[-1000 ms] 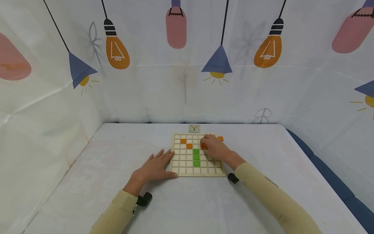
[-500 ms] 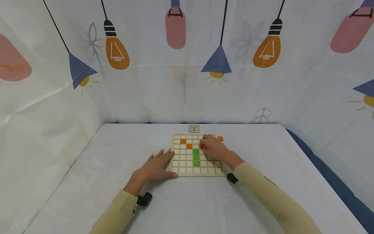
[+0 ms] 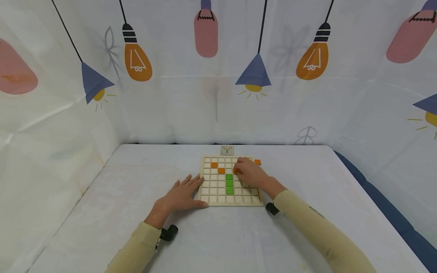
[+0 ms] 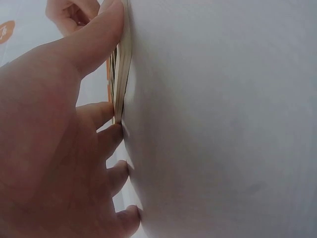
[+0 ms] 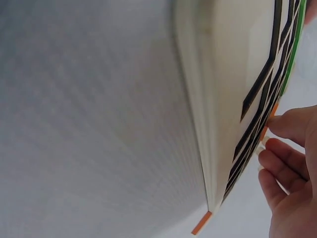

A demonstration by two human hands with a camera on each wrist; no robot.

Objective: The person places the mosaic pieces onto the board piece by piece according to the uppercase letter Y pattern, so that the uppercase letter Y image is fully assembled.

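A pale wooden grid board [image 3: 213,199] lies on the white table with two orange tiles, one at its upper left [image 3: 214,165] and one nearer the middle [image 3: 221,171]. Below them, several green tiles [image 3: 229,183] form a column. My left hand [image 3: 182,194] is spread flat at the board's left edge, thumb at the front corner. My right hand [image 3: 252,172] reaches over the board's right side, thumb and curled fingers at another orange tile [image 3: 235,171], partly hidden by the fingertips. In the right wrist view, the thumb meets this orange tile [image 5: 264,133] low on the grid.
One loose orange tile [image 3: 257,162] lies beside the board's upper right edge. A small pattern card [image 3: 227,150] sits just behind the board. White cloth walls [image 3: 170,110] printed with lamps surround the table [image 3: 143,167].
The orange tile at my right fingertips has come down flatter onto the grid, and that hand has shifted very slightly left. My left hand stays where it was.
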